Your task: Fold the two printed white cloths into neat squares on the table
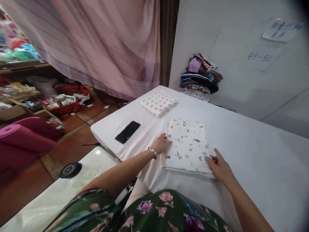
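Note:
A white cloth [187, 146] printed with small plants and animals lies folded into a rectangle on the white-covered table [256, 167]. My left hand [162, 144], with a bracelet at the wrist, grips its left edge, thumb on top and the other fingers curled at the side. At the lower right edge, my right hand [219, 166] pinches the cloth's layers, one finger sticking up and apart. Farther back lies a second folded cloth [159, 102] with a small repeated print. A black phone [127, 131] rests left of my left hand.
Folded clothes [200, 77] are piled against the wall beyond the table. A pink curtain [116, 42] hangs at the back left. A white surface with a black round object [70, 169] stands lower left. Pink rolled mats [26, 138] and a red basket [64, 104] are on the floor.

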Motion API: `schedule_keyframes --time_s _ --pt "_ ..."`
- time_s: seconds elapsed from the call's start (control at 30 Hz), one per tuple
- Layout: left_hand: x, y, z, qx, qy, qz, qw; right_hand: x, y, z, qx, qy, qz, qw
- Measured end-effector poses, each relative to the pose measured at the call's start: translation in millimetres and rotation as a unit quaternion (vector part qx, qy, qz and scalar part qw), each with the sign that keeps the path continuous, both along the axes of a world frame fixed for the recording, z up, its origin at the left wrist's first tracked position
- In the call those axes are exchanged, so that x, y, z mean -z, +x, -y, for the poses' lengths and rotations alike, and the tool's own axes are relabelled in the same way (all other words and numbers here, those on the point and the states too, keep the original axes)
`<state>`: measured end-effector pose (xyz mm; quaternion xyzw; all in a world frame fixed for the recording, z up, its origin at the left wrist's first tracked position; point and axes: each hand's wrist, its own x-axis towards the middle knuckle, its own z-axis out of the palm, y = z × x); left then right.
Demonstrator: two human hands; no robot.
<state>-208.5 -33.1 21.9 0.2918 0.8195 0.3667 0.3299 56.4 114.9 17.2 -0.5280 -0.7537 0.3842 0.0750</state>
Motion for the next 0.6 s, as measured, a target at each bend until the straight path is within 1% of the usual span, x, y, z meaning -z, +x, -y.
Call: schedule_keyframes --time_s 0.1,0.23,0.3,0.37,0.43,0.5,0.6 --pt "1.5 8 18 0.0 -0.004 0.052 0.999 -4.9 4 14 -0.011 0.021 0.029 0.999" --pt "-0.3 16 31 0.006 -0.023 0.084 0.996 -4.8 8 20 -0.009 0.01 0.042 0.999" --pt "-2.0 21 33 -0.014 -0.013 0.103 0.994 -4.1 10 21 0.0 -0.007 0.026 1.0" --pt "-3.7 27 33 -0.045 0.019 0.148 0.988 -4.8 12 21 0.015 -0.039 -0.004 0.999" --pt "-5.4 35 34 -0.075 0.069 0.224 0.969 -7.5 13 23 0.036 -0.083 -0.044 0.995" --pt "-8.0 43 36 -0.098 0.116 0.304 0.94 -11.4 14 26 0.059 -0.132 -0.086 0.986" --pt "-13.8 53 41 -0.111 0.153 0.399 0.897 -17.4 15 31 0.079 -0.217 -0.134 0.964"
